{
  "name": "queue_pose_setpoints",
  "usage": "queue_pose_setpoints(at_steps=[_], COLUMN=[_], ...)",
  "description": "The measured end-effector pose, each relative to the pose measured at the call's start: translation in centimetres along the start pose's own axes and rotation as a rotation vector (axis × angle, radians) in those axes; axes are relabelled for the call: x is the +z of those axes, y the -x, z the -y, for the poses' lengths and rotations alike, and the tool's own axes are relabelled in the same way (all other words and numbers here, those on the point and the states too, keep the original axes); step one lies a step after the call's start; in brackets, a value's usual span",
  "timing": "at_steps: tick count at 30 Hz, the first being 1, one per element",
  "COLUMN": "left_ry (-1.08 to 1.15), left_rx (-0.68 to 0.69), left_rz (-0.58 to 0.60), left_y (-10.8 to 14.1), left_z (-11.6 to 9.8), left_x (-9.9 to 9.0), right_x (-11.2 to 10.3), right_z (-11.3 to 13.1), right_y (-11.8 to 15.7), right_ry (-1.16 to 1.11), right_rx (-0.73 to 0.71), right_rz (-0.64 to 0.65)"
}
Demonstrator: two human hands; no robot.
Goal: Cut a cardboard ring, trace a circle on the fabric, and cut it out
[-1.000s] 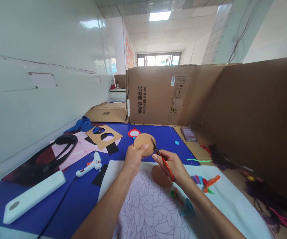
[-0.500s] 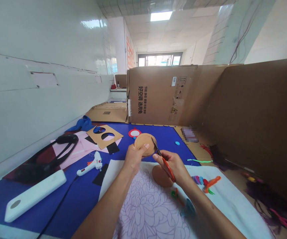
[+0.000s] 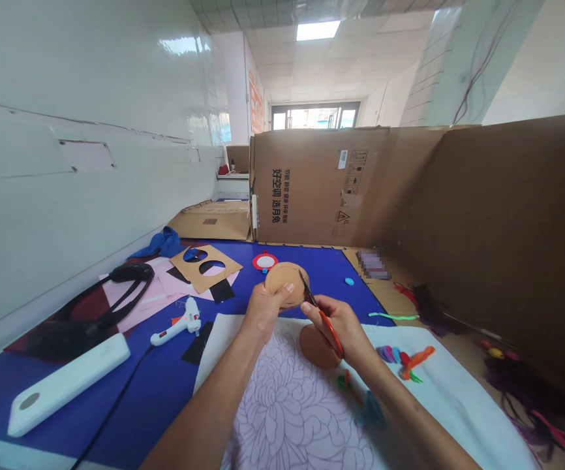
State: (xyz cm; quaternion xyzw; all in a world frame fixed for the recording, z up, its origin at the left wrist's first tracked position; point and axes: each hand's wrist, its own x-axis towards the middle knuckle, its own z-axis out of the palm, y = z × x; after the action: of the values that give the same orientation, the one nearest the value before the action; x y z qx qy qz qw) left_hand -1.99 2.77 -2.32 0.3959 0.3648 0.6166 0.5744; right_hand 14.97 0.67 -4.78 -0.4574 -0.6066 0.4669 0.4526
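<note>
Between the thumb and fingers of my left hand [image 3: 265,313] is a round cardboard disc [image 3: 282,277] with a circle line inside its edge. My right hand [image 3: 344,326] is closed round the orange handles of a pair of scissors [image 3: 332,336]. The dark blades point up and left and lie against the disc's right edge. Below the scissors, a second cardboard disc [image 3: 314,346] rests on a white sheet printed with flower outlines [image 3: 282,405], partly covered by my right hand.
At left lie a white glue gun [image 3: 177,325] with its cord, a long white device [image 3: 70,385] and cardboard with two round holes [image 3: 192,279]. A red-rimmed ring [image 3: 265,262] lies beyond my hands. Colourful pipe cleaners [image 3: 417,362] are at right. Tall cardboard walls [image 3: 312,189] stand behind.
Almost nothing differs. The disc and the scissors have shifted very slightly, with the blades still at the disc's right edge.
</note>
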Motion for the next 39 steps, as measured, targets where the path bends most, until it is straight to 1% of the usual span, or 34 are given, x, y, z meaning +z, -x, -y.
queue_pose_setpoints(at_steps=[6, 14, 18, 23, 28, 39], left_ry=[0.014, -0.004, 0.002, -0.014, -0.012, -0.021], left_rx=[-0.005, -0.026, -0.031, -0.037, -0.04, -0.045], left_rz=[-0.009, 0.032, 0.027, 0.049, 0.039, 0.051], left_y=[-0.15, -0.09, -0.15, -0.15, -0.16, -0.16], left_z=[0.27, -0.45, -0.49, -0.41, -0.23, -0.27], left_x=[-0.04, -0.38, -0.47, -0.5, -0.51, -0.62], right_x=[0.06, 0.13, 0.13, 0.28, 0.4, 0.56], right_z=[0.04, 0.3, 0.2, -0.13, -0.34, 0.28], right_y=[-0.06, 0.1, -0.01, -0.12, -0.06, 0.14], right_ry=[0.018, 0.034, 0.038, -0.004, -0.028, 0.001], right_rx=[-0.014, -0.026, -0.013, 0.002, 0.004, -0.011], right_rz=[-0.019, -0.026, -0.012, -0.014, -0.025, -0.04])
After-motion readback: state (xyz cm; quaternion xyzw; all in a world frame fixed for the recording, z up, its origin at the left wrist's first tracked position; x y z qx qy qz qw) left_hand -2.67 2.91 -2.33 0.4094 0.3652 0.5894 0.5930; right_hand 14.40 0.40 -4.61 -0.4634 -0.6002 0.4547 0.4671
